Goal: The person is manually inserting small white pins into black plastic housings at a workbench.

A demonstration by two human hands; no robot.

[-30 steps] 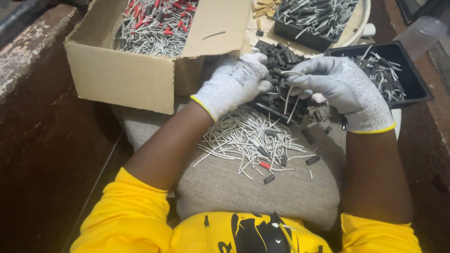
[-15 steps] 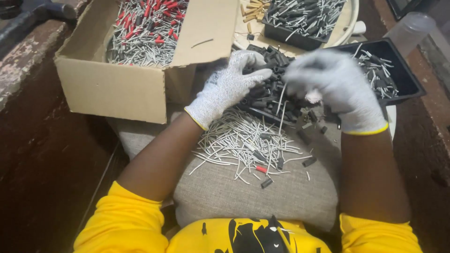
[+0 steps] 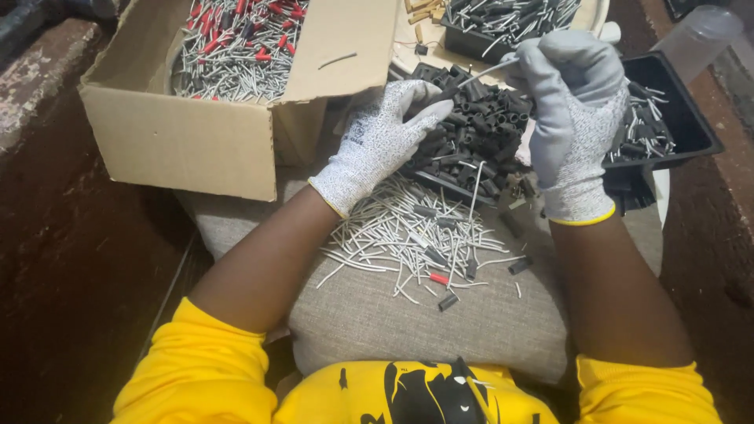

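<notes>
My left hand (image 3: 377, 141): gloved, fingers spread on black sleeve pile (image 3: 471, 133) at cushion (image 3: 408, 330) far edge | my right hand (image 3: 569, 118): pinching one grey pin (image 3: 485, 72) | cardboard box (image 3: 196, 141), brown, open, far-left corner | black tray (image 3: 675, 118), far-right edge

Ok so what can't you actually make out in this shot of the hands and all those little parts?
Head view only:
- Left hand: fingertips buried in the pile of black sleeves, so any grip is hidden.
- Right hand: its glove covers how the thin grey pin is pinched.
- Black tray: partly behind the right hand.
- Cardboard box: top cut off by the frame edge.
</notes>
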